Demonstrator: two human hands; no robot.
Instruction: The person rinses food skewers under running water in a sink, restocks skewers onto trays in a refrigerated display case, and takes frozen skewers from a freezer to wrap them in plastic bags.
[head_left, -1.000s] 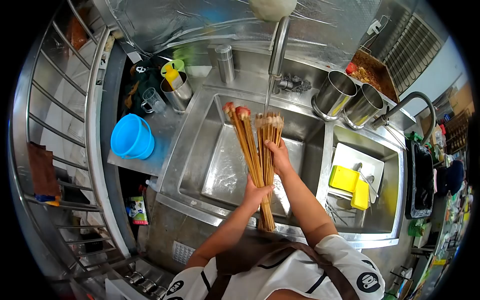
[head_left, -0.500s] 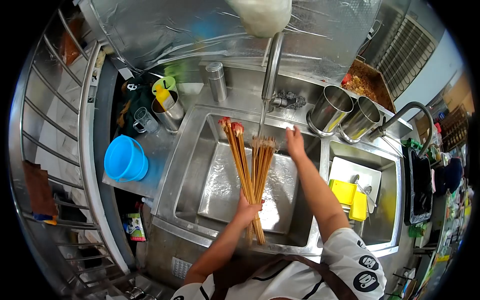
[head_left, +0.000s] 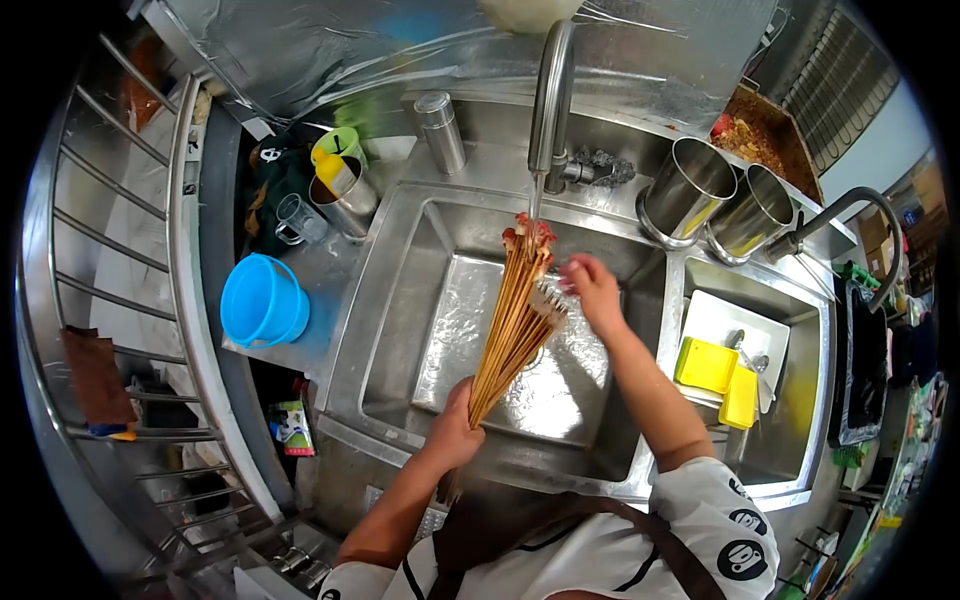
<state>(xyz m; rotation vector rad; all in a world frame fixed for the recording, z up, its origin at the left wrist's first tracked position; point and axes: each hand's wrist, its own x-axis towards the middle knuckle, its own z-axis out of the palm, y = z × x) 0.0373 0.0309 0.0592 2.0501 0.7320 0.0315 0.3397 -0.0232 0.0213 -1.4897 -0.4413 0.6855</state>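
My left hand (head_left: 455, 432) is wrapped round the lower part of a bundle of long thin wooden sticks (head_left: 503, 340), tilted over the large sink basin (head_left: 400, 340). One group of sticks has red tips, the other pale tips. The red tips lie below the spout of the faucet (head_left: 552, 100), where water runs down onto them. My right hand (head_left: 592, 290) is just right of the stick tips, apart from them, its fingers partly bent and slightly blurred, with nothing visible in them.
A blue bucket (head_left: 264, 300), a glass mug (head_left: 300, 220) and a metal cup (head_left: 348, 200) stand left of the sink. Two metal cylinders (head_left: 690, 190) are behind on the right. The smaller basin holds a white tray (head_left: 722, 322) and yellow containers (head_left: 705, 365).
My right hand let go of the sticks and moved to their right. The bundle has tilted rightward, its red tips now under the water, and my left hand has shifted left and down.
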